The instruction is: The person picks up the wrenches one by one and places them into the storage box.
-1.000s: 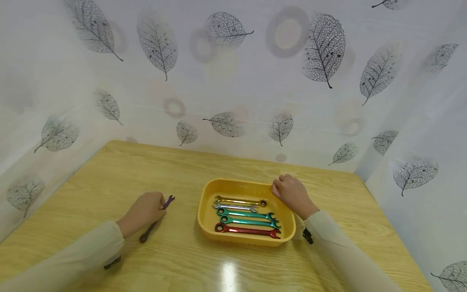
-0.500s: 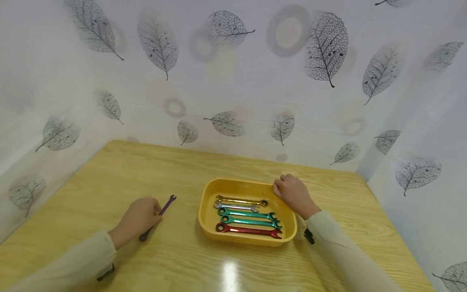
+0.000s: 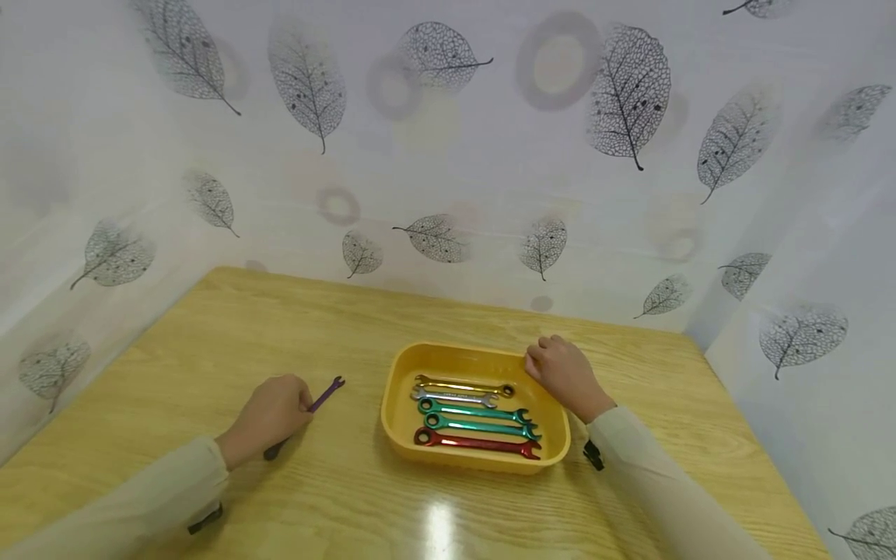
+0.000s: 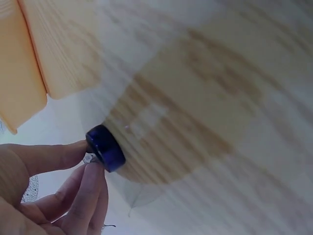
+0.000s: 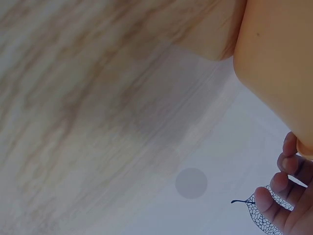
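Observation:
My left hand [image 3: 273, 416] pinches a purple wrench [image 3: 325, 395] around its middle, left of the yellow plastic tray [image 3: 469, 462]. The wrench's open end points up and right, and its dark ring end shows below the hand; its shaft is partly hidden by the fingers. In the left wrist view the thumb and fingertips close on the wrench behind its blue-purple ring end [image 4: 106, 149]. My right hand [image 3: 565, 375] grips the tray's rim at the far right corner with curled fingers. In the right wrist view its fingertips [image 5: 289, 143] meet the tray's rim.
Several wrenches lie side by side in the tray: a gold one [image 3: 462, 386], a silver one [image 3: 455, 398], green ones [image 3: 476, 411] and a red one [image 3: 479, 444]. The wood-grain table [image 3: 336, 311] meets a leaf-patterned wall covering [image 3: 462, 171] at the back and sides.
The left hand first slid down the purple wrench toward its ring end, then shifted slightly up and right, carrying the wrench's open end right. The right hand and tray have stayed in place.

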A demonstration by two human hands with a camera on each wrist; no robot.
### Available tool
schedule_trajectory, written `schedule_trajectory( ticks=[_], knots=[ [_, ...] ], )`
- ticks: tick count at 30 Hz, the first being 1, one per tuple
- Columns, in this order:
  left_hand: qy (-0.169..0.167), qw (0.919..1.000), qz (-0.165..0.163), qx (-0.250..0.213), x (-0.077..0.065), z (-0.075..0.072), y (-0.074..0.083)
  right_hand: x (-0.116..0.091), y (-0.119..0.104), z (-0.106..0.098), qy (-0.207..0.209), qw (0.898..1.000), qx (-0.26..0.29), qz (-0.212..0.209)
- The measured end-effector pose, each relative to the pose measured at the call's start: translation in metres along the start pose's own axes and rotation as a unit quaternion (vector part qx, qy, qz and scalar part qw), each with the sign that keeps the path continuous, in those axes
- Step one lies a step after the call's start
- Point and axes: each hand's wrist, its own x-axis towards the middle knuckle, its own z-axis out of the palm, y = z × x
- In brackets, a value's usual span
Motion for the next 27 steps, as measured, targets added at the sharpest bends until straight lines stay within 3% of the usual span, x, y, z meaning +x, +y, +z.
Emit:
schedule_trajectory(
  ticks=[10, 27],
  knots=[
    [-0.017, 0.9993, -0.006, 0.032, -0.012, -0.001, 0.001, -0.003, -0.004, 0.004, 0.000, 1.000, -0.002, -0.009],
    [-0.012, 0.9997, 0.008, 0.020, -0.007, -0.003, 0.005, 0.000, 0.001, -0.002, -0.007, 1.000, -0.005, -0.002]
  ],
)
